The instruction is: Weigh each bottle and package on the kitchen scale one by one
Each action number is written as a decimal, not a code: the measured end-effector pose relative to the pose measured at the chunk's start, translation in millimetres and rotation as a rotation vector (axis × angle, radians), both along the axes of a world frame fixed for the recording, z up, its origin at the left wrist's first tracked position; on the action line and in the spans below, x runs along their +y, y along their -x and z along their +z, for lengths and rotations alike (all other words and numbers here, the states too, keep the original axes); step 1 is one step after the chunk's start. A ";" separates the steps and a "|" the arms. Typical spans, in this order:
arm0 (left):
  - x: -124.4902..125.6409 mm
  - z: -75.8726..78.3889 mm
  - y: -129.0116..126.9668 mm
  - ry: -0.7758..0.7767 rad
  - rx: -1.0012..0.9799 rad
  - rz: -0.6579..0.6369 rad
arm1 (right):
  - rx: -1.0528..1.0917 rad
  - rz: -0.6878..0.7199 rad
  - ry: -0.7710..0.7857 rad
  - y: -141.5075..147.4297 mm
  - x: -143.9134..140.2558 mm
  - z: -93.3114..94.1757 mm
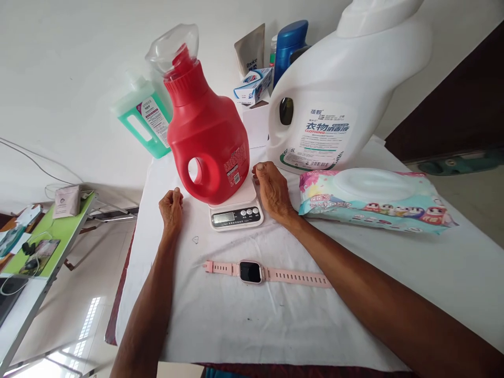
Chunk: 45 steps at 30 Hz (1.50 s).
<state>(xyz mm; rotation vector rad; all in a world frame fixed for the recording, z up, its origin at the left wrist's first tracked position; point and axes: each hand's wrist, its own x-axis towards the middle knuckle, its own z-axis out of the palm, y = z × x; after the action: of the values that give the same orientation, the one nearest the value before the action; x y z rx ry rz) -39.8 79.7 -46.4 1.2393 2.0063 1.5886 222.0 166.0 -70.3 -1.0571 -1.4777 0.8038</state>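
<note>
Green plastic marks the far left: a folding side table (pixel 59 231) carrying cables and small devices, well apart from the work surface. A translucent green bottle (pixel 146 118) stands at the back left corner of the white cloth (pixel 236 315) covering the main table.

Left hand (pixel 171 209): resting on the cloth just left of the red detergent jug (pixel 207 139), fingers curled into a loose fist, holding nothing and not touching the jug.

The red detergent jug stands upright on the platform of the small white kitchen scale (pixel 236 210), clear cap uppermost, handle hole facing the camera. The scale display faces the person; its digits are too small to read.

Right hand (pixel 272 191): lying beside the right edge of the scale platform, fingers bent downward, gripping nothing. Whether the fingertips touch the platform cannot be told.

For a sound weighing, judged from this layout: keep both hands fully off the platform and the jug, centre the jug base on the platform, and let the jug settle before reading.

A pink smartwatch (pixel 252 272) lies flat on the cloth near the person, strap extended. Further right stand a large white detergent jug (pixel 334 100) and a pack of wet wipes (pixel 374 199), both just beside the scale but apart from it.
</note>
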 end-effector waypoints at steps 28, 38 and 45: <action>-1.3 60.2 -29.5 -0.325 0.104 -0.008 | -0.145 0.370 0.097 -98.5 -113.1 20.9; 21.2 80.4 -83.0 -0.342 0.208 -0.117 | -0.379 0.397 -0.135 -95.4 -105.4 11.7; 29.1 99.6 -93.5 -0.391 0.091 -0.181 | -0.476 0.337 -0.276 -92.7 -105.8 4.0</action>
<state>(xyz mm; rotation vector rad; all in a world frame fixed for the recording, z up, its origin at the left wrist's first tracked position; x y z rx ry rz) 53.6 108.9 53.2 1.6066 1.6216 1.9196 314.7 60.2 -66.3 -0.8311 -2.1447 0.5706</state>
